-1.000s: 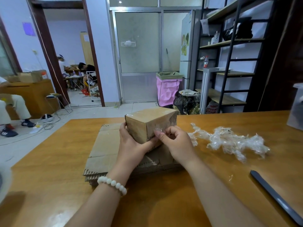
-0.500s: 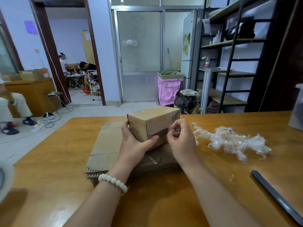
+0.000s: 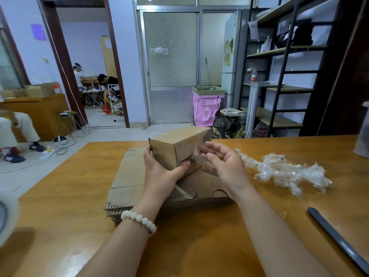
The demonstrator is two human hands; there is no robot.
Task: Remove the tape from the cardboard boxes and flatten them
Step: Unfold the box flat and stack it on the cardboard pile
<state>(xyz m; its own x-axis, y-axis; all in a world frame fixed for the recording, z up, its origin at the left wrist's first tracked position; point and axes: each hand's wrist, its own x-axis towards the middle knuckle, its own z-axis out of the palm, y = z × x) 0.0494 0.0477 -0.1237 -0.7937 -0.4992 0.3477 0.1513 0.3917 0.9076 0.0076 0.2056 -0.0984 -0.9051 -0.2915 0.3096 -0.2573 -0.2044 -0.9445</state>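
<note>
Two hands share the job: left hand [image 3: 159, 174] grips the box [image 3: 179, 149] firmly, right hand [image 3: 225, 166], fingers loose, should pinch the tape [image 3: 198, 157] and peel slowly.

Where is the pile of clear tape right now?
In the head view, the crumpled clear tape lies on the wooden table at the right, just right of the right hand, behind the dark tool.

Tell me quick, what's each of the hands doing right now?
Left hand: grips the small cardboard box.
Right hand: blurred beside the box; cannot tell if it holds anything.
</note>
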